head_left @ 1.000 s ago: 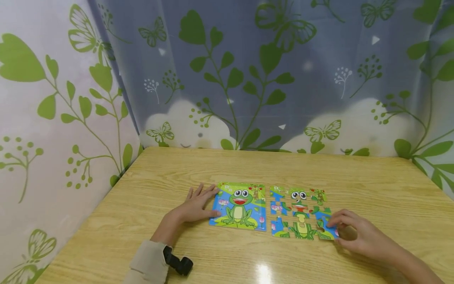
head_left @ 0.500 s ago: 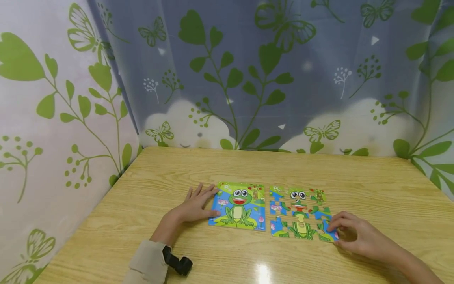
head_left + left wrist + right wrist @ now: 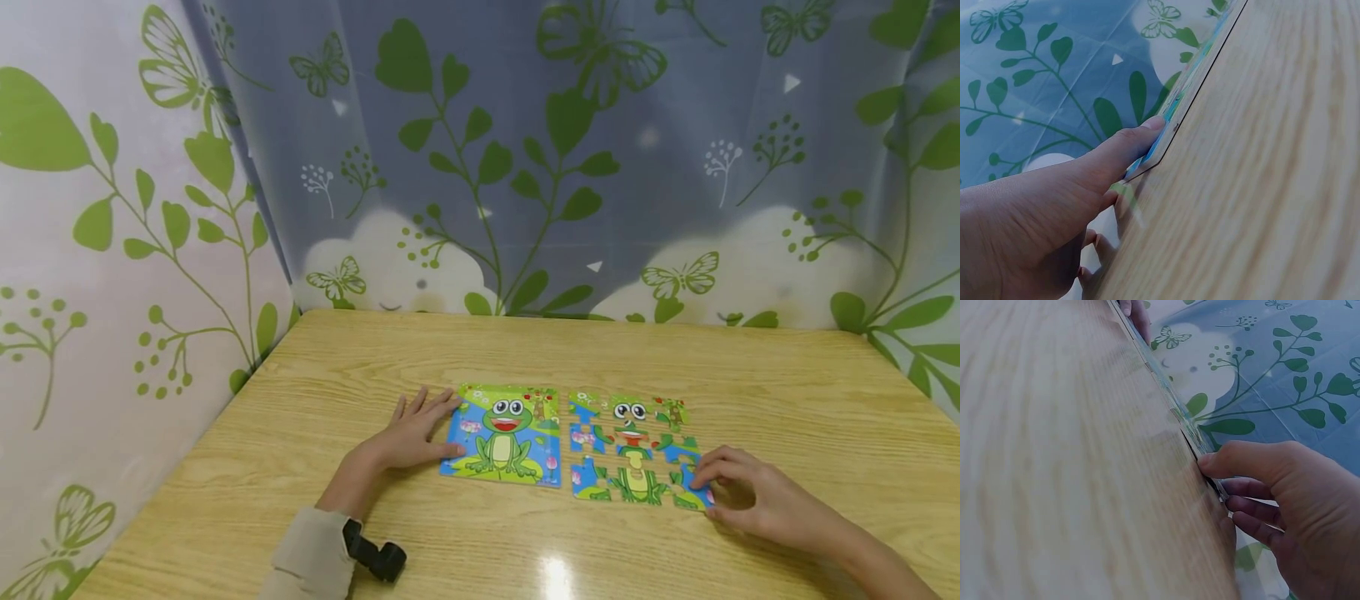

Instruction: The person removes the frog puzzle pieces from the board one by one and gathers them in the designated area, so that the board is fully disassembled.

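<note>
A square board [image 3: 504,465] printed with a smiling green frog lies flat on the table. My left hand [image 3: 405,437] rests at its left side with spread fingers, the thumb on the board's surface near the edge, as the left wrist view shows. To the right of the board, several jigsaw pieces [image 3: 637,483] of the same frog picture lie in rows with small gaps between them. My right hand [image 3: 765,496] pinches the lower right corner puzzle piece [image 3: 688,492] between thumb and curled fingers. The fingers cover part of that piece.
The wooden table [image 3: 450,350] reaches back to a printed curtain [image 3: 480,167] with leaves and butterflies. A second pale curtain [image 3: 112,292] runs along the left side. A black device [image 3: 375,550] is strapped at my left wrist, over a beige sleeve [image 3: 315,550].
The lower right corner piece, pinched in my right hand, has shifted very slightly left toward its neighbours. My left hand keeps its place on the board.
</note>
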Available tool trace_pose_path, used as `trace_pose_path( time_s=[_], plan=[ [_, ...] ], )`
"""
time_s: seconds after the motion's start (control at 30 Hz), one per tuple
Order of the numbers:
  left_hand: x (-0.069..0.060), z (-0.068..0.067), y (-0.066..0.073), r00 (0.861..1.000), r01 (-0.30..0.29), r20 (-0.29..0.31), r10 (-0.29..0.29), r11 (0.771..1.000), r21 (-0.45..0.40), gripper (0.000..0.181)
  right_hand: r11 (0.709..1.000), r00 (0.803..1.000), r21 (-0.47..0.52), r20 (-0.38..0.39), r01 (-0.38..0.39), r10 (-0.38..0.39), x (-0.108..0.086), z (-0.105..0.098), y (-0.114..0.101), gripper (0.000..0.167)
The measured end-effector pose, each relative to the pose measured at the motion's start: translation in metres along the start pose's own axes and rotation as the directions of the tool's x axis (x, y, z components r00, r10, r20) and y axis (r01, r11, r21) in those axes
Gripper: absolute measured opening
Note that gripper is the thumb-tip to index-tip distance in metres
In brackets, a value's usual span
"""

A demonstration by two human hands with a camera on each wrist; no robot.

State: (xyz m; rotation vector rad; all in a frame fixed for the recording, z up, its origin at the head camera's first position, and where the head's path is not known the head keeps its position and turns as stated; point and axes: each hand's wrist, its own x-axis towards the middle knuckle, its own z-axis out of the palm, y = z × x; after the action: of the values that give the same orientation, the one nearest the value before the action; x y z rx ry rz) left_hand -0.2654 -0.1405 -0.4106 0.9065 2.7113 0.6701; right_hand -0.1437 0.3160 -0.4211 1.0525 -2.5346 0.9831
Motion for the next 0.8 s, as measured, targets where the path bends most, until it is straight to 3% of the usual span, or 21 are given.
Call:
trace_pose_path(
  time_s=[0.8],
  plan=[
    [0.0011, 0.0009, -0.0012, 1.0, -0.01, -0.001, 0.01, 1.0, -0.002, 0.079, 0.997, 0.999, -0.062, 0.026, -0.044, 0.045, -0.0019, -0.003, -0.0032, 0.032]
  ],
)
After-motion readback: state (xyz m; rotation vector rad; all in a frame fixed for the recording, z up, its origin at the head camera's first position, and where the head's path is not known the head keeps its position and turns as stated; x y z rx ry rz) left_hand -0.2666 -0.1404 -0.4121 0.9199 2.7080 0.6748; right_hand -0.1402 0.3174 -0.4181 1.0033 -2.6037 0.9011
